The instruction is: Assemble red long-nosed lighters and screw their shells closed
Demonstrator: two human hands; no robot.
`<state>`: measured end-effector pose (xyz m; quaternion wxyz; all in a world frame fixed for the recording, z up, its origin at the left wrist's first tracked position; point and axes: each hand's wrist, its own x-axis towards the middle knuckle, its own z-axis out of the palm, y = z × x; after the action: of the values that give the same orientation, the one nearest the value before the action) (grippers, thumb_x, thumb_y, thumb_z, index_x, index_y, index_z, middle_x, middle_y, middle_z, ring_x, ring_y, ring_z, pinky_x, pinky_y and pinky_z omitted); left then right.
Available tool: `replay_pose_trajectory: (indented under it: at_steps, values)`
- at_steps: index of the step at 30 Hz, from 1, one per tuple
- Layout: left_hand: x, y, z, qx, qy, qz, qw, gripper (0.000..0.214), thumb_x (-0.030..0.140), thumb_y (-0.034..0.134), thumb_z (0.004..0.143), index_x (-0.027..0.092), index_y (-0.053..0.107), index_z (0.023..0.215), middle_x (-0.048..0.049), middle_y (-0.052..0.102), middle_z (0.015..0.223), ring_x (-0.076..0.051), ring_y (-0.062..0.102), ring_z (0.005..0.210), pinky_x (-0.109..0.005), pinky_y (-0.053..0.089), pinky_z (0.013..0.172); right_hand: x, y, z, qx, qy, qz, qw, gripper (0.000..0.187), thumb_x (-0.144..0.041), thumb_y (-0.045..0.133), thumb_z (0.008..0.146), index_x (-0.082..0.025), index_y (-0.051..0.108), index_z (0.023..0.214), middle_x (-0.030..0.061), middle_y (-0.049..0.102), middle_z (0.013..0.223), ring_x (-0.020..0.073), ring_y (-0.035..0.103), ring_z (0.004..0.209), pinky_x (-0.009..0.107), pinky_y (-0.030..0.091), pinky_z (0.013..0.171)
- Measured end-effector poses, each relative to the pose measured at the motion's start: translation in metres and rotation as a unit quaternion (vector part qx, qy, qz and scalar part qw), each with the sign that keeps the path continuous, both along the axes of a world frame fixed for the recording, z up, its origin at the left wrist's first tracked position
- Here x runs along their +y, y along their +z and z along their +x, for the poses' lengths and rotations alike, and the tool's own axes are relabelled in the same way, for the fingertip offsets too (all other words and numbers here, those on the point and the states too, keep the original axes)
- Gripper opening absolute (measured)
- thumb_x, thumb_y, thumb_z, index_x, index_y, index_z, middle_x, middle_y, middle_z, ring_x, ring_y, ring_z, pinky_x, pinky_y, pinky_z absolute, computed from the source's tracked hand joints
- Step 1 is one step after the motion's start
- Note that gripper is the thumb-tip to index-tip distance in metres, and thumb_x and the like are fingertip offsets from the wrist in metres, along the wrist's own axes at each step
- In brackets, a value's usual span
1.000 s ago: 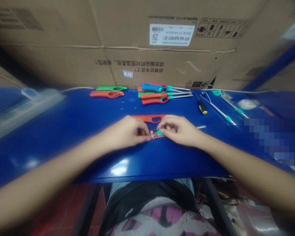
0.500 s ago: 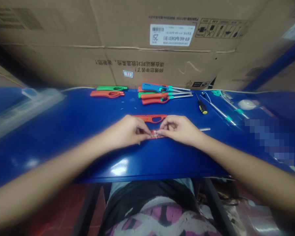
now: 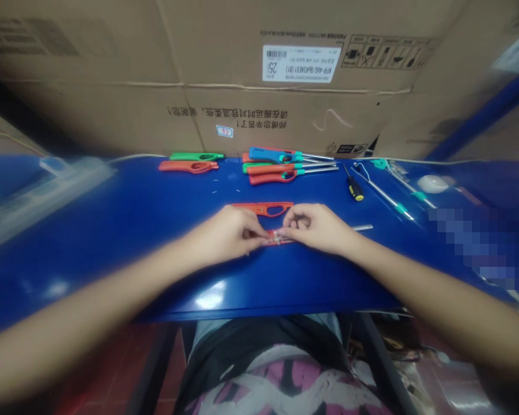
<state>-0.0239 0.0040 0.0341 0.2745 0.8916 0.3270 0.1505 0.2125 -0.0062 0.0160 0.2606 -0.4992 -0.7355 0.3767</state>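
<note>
My left hand (image 3: 230, 232) and my right hand (image 3: 316, 226) meet at the middle of the blue table (image 3: 125, 230), both pinched on an open red lighter body (image 3: 277, 237) with small parts inside. Its metal tube (image 3: 362, 227) sticks out to the right past my right hand. Just behind my fingers lies a separate orange lighter shell half (image 3: 263, 207). Most of the held piece is hidden by my fingers.
At the back lie a pile of finished long lighters (image 3: 285, 164), a green shell (image 3: 196, 155) and an orange shell (image 3: 188, 166). To the right are a black-and-yellow screwdriver (image 3: 354, 187), metal tubes with green ends (image 3: 391, 199) and a white object (image 3: 432, 183). Cardboard boxes (image 3: 259, 80) stand behind.
My hands have drawn a little closer over the lighter body. The green part seen between my fingers a second ago is now covered. The metal tube has shifted slightly right.
</note>
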Motion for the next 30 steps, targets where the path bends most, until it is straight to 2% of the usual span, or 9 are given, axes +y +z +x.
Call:
replay_pose_trajectory:
  at_steps: [3, 6, 10, 13, 16, 20, 24, 30]
  values:
    - [0.001, 0.003, -0.002, 0.021, -0.002, 0.013, 1.0, 0.014, 0.023, 0.072, 0.088, 0.019, 0.082, 0.096, -0.0045, 0.076, 0.083, -0.015, 0.068, 0.069, -0.024, 0.05, 0.065, 0.003, 0.003, 0.007, 0.007, 0.011, 0.004, 1.0, 0.026, -0.04, 0.068, 0.084, -0.014, 0.07, 0.086, -0.0023, 0.057, 0.064, 0.0081, 0.042, 0.052, 0.023, 0.032, 0.049]
    - [0.003, 0.007, -0.005, 0.044, 0.0, 0.011, 0.999, 0.015, 0.02, 0.071, 0.087, 0.02, 0.082, 0.096, -0.004, 0.077, 0.082, -0.015, 0.068, 0.067, -0.025, 0.05, 0.064, 0.004, 0.008, 0.014, -0.008, 0.023, 0.015, 1.0, 0.023, -0.038, 0.068, 0.084, -0.015, 0.07, 0.088, -0.0033, 0.055, 0.061, 0.0086, 0.043, 0.051, 0.024, 0.033, 0.05]
    - [0.004, 0.011, -0.008, 0.054, -0.003, 0.019, 0.998, 0.016, 0.02, 0.069, 0.086, 0.019, 0.082, 0.095, -0.0042, 0.077, 0.084, -0.015, 0.068, 0.069, -0.026, 0.05, 0.066, 0.003, 0.014, 0.019, -0.053, 0.096, 0.027, 0.994, 0.016, -0.032, 0.07, 0.082, -0.015, 0.07, 0.085, -0.0006, 0.06, 0.07, 0.0093, 0.047, 0.057, 0.023, 0.037, 0.053]
    - [0.0, 0.013, -0.007, 0.051, 0.0, 0.058, 0.997, 0.017, 0.021, 0.069, 0.085, 0.018, 0.08, 0.097, -0.0034, 0.075, 0.085, -0.015, 0.065, 0.069, -0.026, 0.048, 0.065, 0.002, 0.015, 0.02, -0.067, 0.137, 0.042, 0.987, 0.011, -0.026, 0.069, 0.082, -0.016, 0.071, 0.087, 0.001, 0.063, 0.075, 0.0103, 0.051, 0.062, 0.023, 0.04, 0.056]
    - [-0.004, 0.011, -0.003, 0.043, -0.003, 0.123, 0.991, 0.018, 0.025, 0.066, 0.088, 0.019, 0.077, 0.101, -0.0043, 0.073, 0.092, -0.017, 0.065, 0.08, -0.027, 0.048, 0.07, 0.002, 0.013, 0.019, -0.064, 0.137, 0.051, 0.987, 0.007, -0.022, 0.067, 0.083, -0.016, 0.07, 0.087, -0.0001, 0.063, 0.074, 0.0095, 0.048, 0.06, 0.022, 0.039, 0.056]
    - [-0.006, 0.002, 0.001, 0.049, -0.067, 0.18, 0.98, 0.019, 0.025, 0.059, 0.095, 0.021, 0.074, 0.104, -0.0074, 0.071, 0.112, -0.024, 0.062, 0.104, -0.036, 0.049, 0.092, 0.002, 0.011, 0.017, -0.061, 0.125, 0.026, 0.99, 0.01, -0.026, 0.068, 0.084, -0.016, 0.068, 0.087, -0.0041, 0.056, 0.064, 0.0083, 0.043, 0.055, 0.022, 0.036, 0.052]
    - [-0.005, -0.009, 0.002, 0.043, -0.087, 0.166, 0.981, 0.026, 0.02, 0.055, 0.097, 0.021, 0.071, 0.117, -0.0088, 0.067, 0.123, -0.024, 0.061, 0.113, -0.039, 0.049, 0.1, 0.003, 0.01, 0.017, -0.061, 0.119, 0.047, 0.99, 0.011, -0.026, 0.069, 0.084, -0.016, 0.068, 0.088, -0.0042, 0.055, 0.065, 0.0076, 0.043, 0.054, 0.022, 0.036, 0.053]
    - [-0.003, -0.012, 0.003, 0.025, -0.085, 0.146, 0.985, 0.027, 0.017, 0.053, 0.097, 0.02, 0.072, 0.116, -0.0091, 0.068, 0.119, -0.022, 0.064, 0.11, -0.037, 0.051, 0.099, 0.004, 0.009, 0.018, -0.062, 0.132, 0.063, 0.987, 0.009, -0.022, 0.065, 0.086, -0.016, 0.069, 0.09, -0.0012, 0.062, 0.074, 0.008, 0.044, 0.055, 0.022, 0.037, 0.055]
